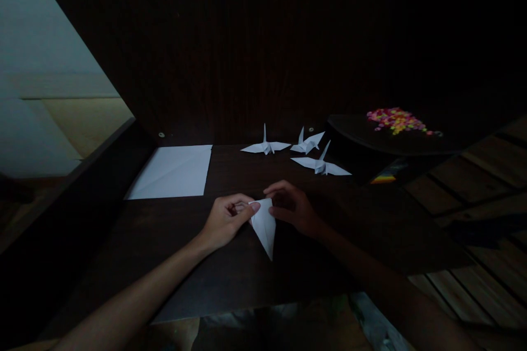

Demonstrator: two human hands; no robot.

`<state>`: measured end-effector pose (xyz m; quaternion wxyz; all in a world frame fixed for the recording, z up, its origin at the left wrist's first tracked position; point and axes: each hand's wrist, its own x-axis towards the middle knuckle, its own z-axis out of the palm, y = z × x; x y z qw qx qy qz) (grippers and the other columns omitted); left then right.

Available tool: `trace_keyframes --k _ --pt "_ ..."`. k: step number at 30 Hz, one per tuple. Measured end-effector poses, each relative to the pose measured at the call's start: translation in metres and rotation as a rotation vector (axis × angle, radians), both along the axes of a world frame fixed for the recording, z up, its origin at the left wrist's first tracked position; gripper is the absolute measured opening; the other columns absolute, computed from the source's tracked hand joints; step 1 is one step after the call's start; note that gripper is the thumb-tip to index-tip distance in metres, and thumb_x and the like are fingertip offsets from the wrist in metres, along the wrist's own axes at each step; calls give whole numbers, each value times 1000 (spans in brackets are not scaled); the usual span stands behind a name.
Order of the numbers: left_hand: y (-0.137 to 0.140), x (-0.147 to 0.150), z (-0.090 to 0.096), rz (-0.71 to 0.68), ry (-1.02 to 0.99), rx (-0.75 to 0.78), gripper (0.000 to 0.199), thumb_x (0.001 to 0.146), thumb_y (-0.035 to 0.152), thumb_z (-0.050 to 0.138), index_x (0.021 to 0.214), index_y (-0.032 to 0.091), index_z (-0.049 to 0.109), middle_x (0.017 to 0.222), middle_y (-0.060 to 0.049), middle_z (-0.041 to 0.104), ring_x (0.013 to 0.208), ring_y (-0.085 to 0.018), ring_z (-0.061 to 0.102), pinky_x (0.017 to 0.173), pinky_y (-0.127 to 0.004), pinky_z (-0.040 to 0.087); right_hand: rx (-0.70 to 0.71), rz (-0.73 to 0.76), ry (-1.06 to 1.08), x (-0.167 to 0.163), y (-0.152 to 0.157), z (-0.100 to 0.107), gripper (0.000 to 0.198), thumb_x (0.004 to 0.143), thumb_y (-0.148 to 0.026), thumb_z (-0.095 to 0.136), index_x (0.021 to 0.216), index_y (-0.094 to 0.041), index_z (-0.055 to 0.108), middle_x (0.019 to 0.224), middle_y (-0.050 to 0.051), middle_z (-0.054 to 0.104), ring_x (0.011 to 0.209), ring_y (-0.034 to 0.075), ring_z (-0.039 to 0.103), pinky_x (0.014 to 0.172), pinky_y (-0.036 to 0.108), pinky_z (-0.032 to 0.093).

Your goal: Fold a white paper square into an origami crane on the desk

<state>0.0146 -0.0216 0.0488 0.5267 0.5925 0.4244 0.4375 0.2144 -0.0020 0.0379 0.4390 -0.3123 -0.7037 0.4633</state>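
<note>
A folded piece of white paper [264,230], kite-shaped with its long point toward me, is between my two hands above the dark table. My left hand [228,216] pinches its upper left corner, thumb on top. At the upper right edge, my right hand [296,209] has its thumb against the paper and its index finger curled over the far side. Several creases show on the folded surface. Behind my hands stand three white paper cranes: one crane [266,147] in the middle, another crane [307,144] to its right, and a nearer crane [321,165] with wings spread.
White paper sheets [173,173] lie at the back left of the dark table [185,279]. On a rounded dark shelf [354,131] at the right sits a heap of small colourful pieces [397,120]. A tall dark panel [247,49] rises behind; a raised side board [74,192] borders the left.
</note>
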Motion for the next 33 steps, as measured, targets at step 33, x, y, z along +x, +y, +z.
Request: trace_keyframes --k 33 --pt "7 -2 -10 -7 -85 -229 30 63 37 83 65 12 66 63 -2 69 56 -13 63 57 -23 52 -112 -156 -141 -11 1 -3 34 78 -46 67 65 -17 59 59 -2 57 55 11 52 53 23 41"
